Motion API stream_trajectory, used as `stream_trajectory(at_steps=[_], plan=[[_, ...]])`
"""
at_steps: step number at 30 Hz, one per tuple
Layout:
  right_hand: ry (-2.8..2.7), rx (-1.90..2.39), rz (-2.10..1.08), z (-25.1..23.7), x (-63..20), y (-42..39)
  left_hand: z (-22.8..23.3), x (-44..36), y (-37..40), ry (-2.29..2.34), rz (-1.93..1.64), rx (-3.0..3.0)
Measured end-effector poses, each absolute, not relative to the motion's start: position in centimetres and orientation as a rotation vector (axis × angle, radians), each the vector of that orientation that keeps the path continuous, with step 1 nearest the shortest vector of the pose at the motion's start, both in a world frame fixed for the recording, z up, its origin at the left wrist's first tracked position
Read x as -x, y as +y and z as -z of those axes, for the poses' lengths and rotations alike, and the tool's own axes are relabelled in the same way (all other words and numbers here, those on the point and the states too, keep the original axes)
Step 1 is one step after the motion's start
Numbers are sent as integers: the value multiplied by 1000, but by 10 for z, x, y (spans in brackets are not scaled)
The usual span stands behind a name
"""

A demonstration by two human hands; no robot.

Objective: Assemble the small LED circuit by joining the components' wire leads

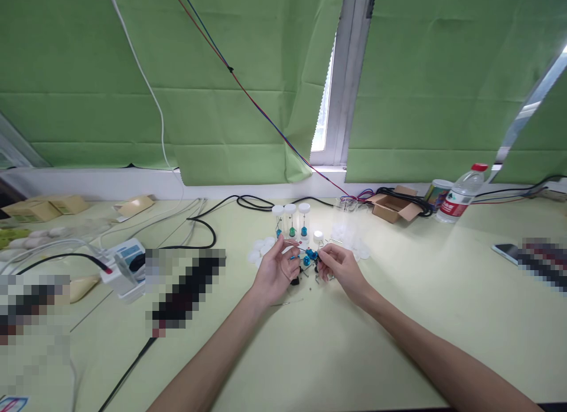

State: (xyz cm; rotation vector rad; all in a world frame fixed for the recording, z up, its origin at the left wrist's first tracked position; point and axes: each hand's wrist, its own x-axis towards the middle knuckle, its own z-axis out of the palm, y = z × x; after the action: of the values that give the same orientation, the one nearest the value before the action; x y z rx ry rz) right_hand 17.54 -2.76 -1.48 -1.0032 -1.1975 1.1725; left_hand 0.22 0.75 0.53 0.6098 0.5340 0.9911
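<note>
My left hand (275, 273) is closed in a pinch on a thin metal rod (292, 243), which points toward my right hand. My right hand (343, 269) has its thumb and fingertips together at a small blue part (312, 254). More small blue and black pieces (296, 280) and metal pins lie between and under the hands, partly hidden by the fingers. Just beyond stand three clear vials with white caps (290, 208), blue or green parts inside. A loose white cap (318, 236) sits to their right. Translucent discs (261, 250) lie at the left.
A power strip (126, 267) with cables is on the left. Black cable (252, 204) runs along the back. At the back right are an open cardboard box (394, 206), a can (438, 192) and a water bottle (463, 194). A phone (506, 252) lies far right.
</note>
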Motion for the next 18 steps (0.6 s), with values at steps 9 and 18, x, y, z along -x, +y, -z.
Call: stream_trajectory(at_steps=[9,18], plan=[[-1204,1003,-1169,13,-175,-28,-8,-1,6,505,-953,-674],[-1225,992,-1164,17,-176,-27,-8,-1,7,500,-953,-538]])
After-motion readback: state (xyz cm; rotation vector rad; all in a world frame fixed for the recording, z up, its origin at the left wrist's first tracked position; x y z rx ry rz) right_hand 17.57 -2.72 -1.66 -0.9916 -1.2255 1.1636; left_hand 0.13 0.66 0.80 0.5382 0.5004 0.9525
